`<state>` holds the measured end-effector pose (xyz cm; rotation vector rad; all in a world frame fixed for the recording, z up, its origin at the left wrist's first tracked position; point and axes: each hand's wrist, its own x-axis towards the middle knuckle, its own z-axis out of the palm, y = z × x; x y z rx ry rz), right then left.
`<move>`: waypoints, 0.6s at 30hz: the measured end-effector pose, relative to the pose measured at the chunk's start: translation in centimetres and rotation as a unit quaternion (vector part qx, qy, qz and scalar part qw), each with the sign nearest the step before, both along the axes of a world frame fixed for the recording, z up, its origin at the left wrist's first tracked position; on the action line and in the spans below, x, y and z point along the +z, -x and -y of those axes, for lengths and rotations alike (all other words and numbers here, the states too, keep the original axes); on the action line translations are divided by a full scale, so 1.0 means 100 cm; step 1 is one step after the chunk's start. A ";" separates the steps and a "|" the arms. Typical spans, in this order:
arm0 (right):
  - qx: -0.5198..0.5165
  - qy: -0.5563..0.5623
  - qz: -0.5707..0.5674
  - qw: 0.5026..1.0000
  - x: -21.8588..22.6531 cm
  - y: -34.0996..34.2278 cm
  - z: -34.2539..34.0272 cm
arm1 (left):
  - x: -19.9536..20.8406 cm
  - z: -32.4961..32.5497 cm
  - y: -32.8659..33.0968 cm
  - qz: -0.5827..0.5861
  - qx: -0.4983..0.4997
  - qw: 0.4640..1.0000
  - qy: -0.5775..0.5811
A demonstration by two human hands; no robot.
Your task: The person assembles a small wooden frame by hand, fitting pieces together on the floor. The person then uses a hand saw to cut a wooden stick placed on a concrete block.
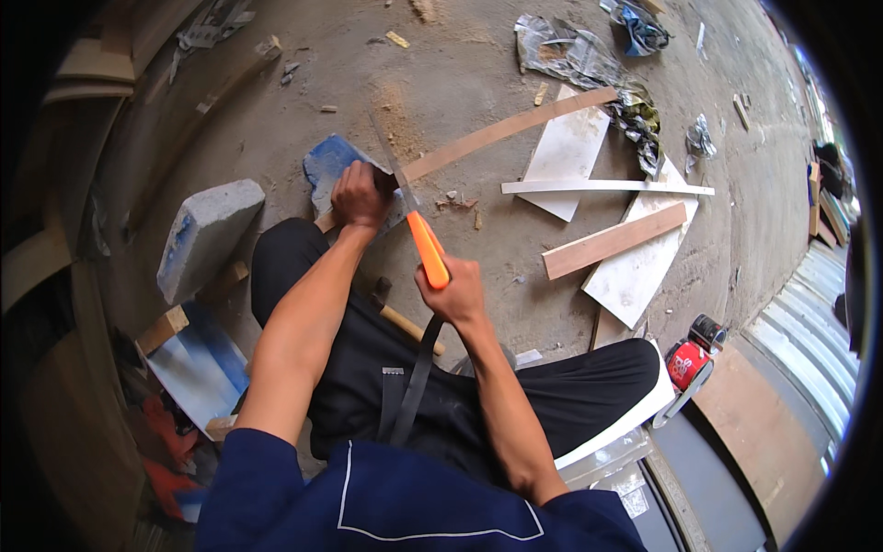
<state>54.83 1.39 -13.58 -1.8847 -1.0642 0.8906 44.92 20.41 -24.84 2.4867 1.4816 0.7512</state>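
My right hand point(455, 290) is closed round the orange handle of a handsaw point(426, 248). The saw's thin blade points away from me and lies across a long wooden strip point(510, 132), close beside my left hand. My left hand point(359, 195) is closed over the near end of that strip, pressing it on a blue-painted concrete block point(329, 156). A short bit of wood shows on the left of this hand, and its fingertips are partly hidden. Sawdust point(394, 115) lies on the ground beyond the blade. Below the hands, a hammer point(411, 329) rests by my legs.
A grey concrete block point(210, 235) stands at left. White boards point(568, 152), a white strip point(607, 187) and a brown wood piece point(614, 241) lie at right. Crumpled plastic point(570, 53) is farther off. A red can point(685, 363) stands near my right knee, by corrugated metal sheet point(805, 322).
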 end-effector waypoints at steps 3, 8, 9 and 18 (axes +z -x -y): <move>0.002 0.013 -0.017 1.000 0.012 -0.002 0.001 | -0.004 0.003 0.005 -0.025 0.027 0.999 0.019; 0.008 0.059 -0.038 0.998 0.041 -0.003 0.049 | -0.007 0.002 0.009 0.003 0.032 0.999 -0.011; 0.004 0.045 -0.014 0.999 0.030 -0.001 0.037 | -0.007 0.003 0.008 0.003 0.025 1.000 -0.002; 0.015 0.091 -0.008 0.996 0.052 -0.002 0.036 | -0.006 0.005 0.011 -0.006 0.053 0.998 0.017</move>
